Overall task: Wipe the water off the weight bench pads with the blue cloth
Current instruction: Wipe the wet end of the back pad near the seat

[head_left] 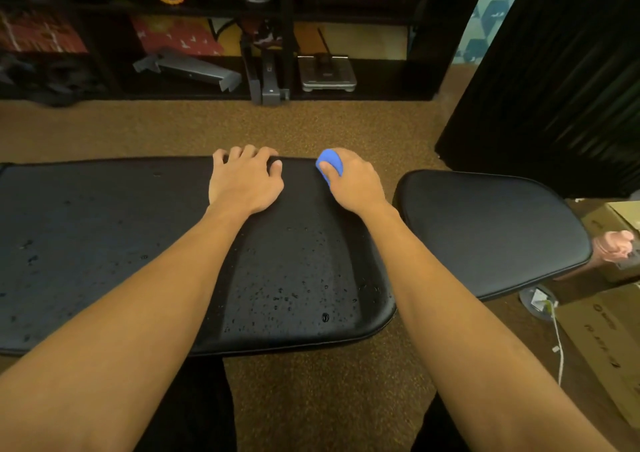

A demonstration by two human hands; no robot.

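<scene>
Right hand (353, 181) grips the blue cloth (330, 166), wadded under thumb and fingers and pressed on the long pad (104, 244) by its far edge, at about 1 o'clock from the pad's centre. Left hand (244, 181) rests just beside it at 12 o'clock, fingers bent over that same edge, apparently steadying the bench.

Long pad: black, glossy upholstery, beaded with water over most of its surface. Judged largely unwiped, with the work at an early stage and nearly the whole pad left to do.

Seat pad (485, 230): at 3 o'clock of the long pad, parted from it by a gap. It has an even sheen and no drops can be made out. It may be dry, or the light may be too dim to tell.

Blue cloth: small, balled up and mostly covered by the hand. How wet it is cannot be judged.

Water drops (294, 296): thickest toward the long pad's 5 o'clock corner, thinner toward 9 o'clock.
</scene>
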